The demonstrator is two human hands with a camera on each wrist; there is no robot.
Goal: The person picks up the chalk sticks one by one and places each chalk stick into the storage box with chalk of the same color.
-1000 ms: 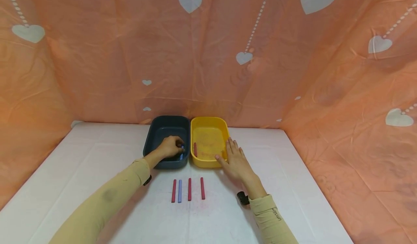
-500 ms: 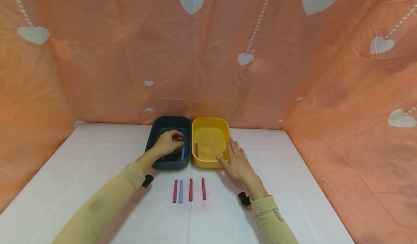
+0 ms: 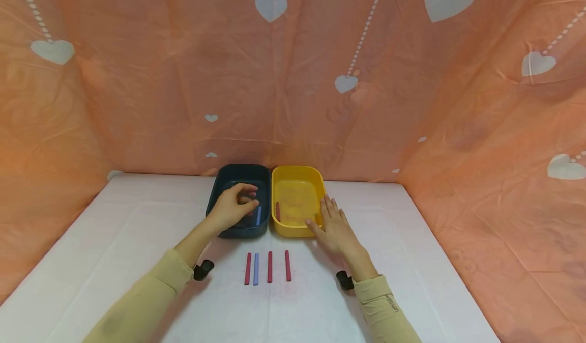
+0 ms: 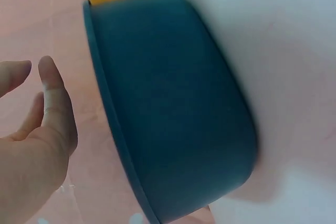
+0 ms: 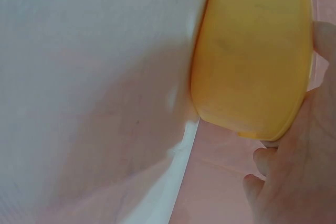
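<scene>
My left hand hovers over the dark blue bin, thumb and fingers curved but apart, with nothing between them. Beside those fingers a blue chalk stick lies in the bin. Fingers of my right hand stretch along the right wall of the yellow bin, the thumb at its front rim. Inside that bin is one red chalk stick. In the left wrist view, the fingertips show past the rim of the dark bin. The right wrist view has the hand against the yellow bin's edge.
In front of the bins, a row of chalk lies on the white table: a red stick, a blue stick and two more red ones. An orange curtain with hearts stands behind the table.
My left hand has let go of the blue chalk stick in the dark bin and drawn back a little to the left. My right hand has stayed at the yellow bin.
</scene>
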